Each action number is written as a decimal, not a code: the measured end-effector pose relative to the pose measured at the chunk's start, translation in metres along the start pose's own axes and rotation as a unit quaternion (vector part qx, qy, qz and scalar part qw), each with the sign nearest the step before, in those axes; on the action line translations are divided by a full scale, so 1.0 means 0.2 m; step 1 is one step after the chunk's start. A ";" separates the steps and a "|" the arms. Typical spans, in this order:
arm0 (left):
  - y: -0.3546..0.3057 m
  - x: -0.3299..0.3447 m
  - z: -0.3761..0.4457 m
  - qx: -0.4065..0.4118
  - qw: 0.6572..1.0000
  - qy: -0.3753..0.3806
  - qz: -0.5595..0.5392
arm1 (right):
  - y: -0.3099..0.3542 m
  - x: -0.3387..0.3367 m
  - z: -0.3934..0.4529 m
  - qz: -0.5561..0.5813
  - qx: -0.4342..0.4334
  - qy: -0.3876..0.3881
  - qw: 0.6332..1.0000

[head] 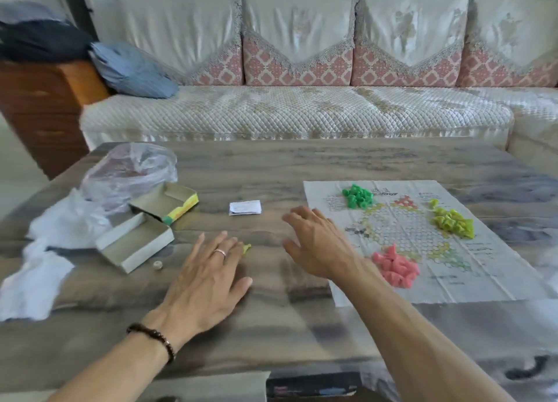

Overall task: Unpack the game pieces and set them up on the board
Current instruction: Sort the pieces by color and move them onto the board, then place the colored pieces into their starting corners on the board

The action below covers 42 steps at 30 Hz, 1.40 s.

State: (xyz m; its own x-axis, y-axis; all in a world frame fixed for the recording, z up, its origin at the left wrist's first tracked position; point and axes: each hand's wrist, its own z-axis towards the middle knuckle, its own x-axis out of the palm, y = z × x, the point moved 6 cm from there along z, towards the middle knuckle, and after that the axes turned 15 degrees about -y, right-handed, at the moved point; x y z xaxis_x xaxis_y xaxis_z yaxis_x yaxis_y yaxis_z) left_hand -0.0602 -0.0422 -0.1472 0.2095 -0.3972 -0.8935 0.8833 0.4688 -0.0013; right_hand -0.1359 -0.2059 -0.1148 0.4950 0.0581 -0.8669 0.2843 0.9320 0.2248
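1. The paper board (422,238) lies flat on the right of the table (271,166), with three heaps of pieces on it: green pieces (357,196) at the far left corner, yellow pieces (453,222) on the right, pink pieces (397,269) at the near edge.
2. The left hand (205,278) rests flat on the table, fingers spread and holding nothing; one stray yellow piece (247,248) lies at its fingertips.
3. The right hand (317,241) hovers open beside the board, empty.
4. The open boxes (145,229) and plastic bag (129,172) sit to the left; a small die (157,265) lies near them.
5. My judgement: pinch the stray piece lightly, carry it to the yellow heap, and avoid dragging the thin board.
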 end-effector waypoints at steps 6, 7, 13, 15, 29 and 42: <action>0.21 -0.04 -0.16 -0.099 0.994 -0.033 -0.024 | 0.36 0.28 0.09 0.053 -0.053 0.059 0.995; 0.21 -0.04 -0.16 -0.098 0.994 -0.037 -0.028 | 0.38 0.30 0.11 0.044 -0.060 0.063 0.995; 0.21 0.03 -0.11 -0.095 0.994 -0.027 -0.049 | 0.30 0.32 0.13 0.013 -0.039 0.046 0.998; 0.18 0.05 -0.08 -0.091 0.994 -0.021 -0.053 | 0.26 0.30 0.12 0.000 -0.033 0.037 0.999; -0.62 0.27 0.44 0.041 0.981 -0.016 -0.187 | -0.90 -0.39 -0.16 0.081 0.324 -0.118 0.935; -0.80 0.44 0.55 0.080 0.972 0.020 -0.220 | -1.35 -0.47 -0.32 -0.121 0.324 -0.098 0.933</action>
State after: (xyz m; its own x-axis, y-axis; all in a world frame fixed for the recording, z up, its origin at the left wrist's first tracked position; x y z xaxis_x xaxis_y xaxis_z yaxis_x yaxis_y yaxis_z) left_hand -0.1376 -0.2397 -0.1766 -0.2177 -0.4987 -0.8390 0.9384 0.1295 -0.3204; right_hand -0.3115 -0.4399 -0.1231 0.4753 -0.2521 -0.8429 0.8123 0.4938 0.3104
